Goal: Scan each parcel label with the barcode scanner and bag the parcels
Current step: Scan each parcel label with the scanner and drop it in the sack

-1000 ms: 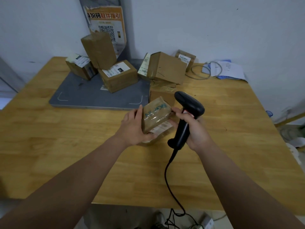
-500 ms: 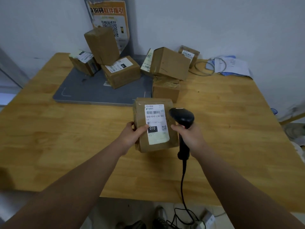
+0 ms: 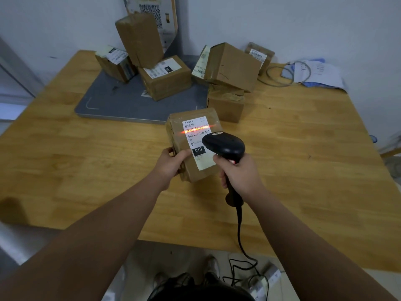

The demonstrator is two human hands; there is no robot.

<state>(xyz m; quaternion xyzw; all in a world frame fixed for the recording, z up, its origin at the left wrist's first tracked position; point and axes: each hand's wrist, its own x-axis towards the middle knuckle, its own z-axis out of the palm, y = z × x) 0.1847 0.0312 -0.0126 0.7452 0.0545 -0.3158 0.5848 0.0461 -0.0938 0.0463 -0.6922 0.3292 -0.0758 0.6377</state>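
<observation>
Scan step in progress. Left hand (image 3: 171, 162) grips the parcel (image 3: 192, 171) by its left edge, thumb on the front face just beside the label (image 3: 196, 137). It's held tilted up off the counter (image 3: 303, 148), above the front middle. Right hand (image 3: 238, 172) is wrapped round the handle of the barcode scanner (image 3: 223, 144). Can't confirm the trigger is pressed, but the red scan line (image 3: 184, 131) is lit.

The line runs across the barcode near the top of the label, slightly slanted, overshooting the label on both sides. That looks like full coverage. The scanner head overlaps the label's lower right from where I stand, but the bars aren't blocked.

To do it well, my read:
- hold the parcel steady, face squared to the scanner
- keep the line through all the bars, not drifting onto the number row below
- tape on the box looks glossy, so a small tilt may cut glare
- thumb off the bars
- wait for the read to confirm before pulling away

Other parcels (image 3: 167, 81) are piled at the back, some on the grey platform (image 3: 121, 101), some just right of it, loosely stacked. No bag in view, so I can't tell where this one goes next. Scanner cable (image 3: 239, 231) hangs over the counter's front edge and could snag.
</observation>
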